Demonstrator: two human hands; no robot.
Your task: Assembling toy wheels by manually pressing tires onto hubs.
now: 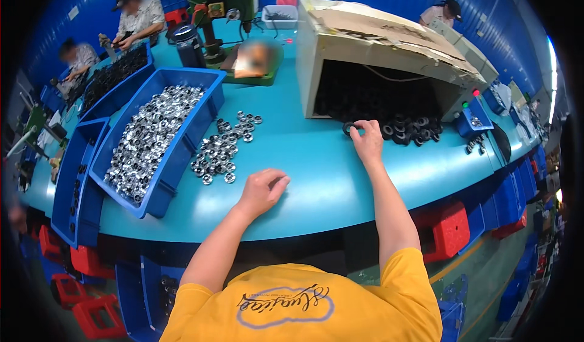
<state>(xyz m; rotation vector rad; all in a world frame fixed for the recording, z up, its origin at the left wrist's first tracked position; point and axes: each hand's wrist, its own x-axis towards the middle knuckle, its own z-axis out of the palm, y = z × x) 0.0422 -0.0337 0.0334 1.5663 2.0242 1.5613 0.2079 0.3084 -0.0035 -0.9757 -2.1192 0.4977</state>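
Between the thumb and fingers of my right hand (pixel 367 141) is a black ring-shaped part (pixel 348 128), held at the front edge of a box's opening. Beside it on the right lies a heap of similar black rings (pixel 410 129). My left hand (pixel 263 190) rests over the teal table with its fingers curled in; whether anything is inside them is hidden. Left of it, a loose group of shiny silver ring-shaped metal parts (pixel 216 153) is spread on the tabletop. A blue bin (pixel 210 77) beyond them is filled with many more silver parts (pixel 152 135).
An open-fronted box (pixel 307 56) with a cardboard top stands ahead on the teal table (pixel 304 202). Behind are a green drill press (pixel 213 32) and a dark bottle (pixel 188 47). A small blue bin (pixel 471 123) sits right. Red stools (pixel 450 229) stand below; several people work farther off.
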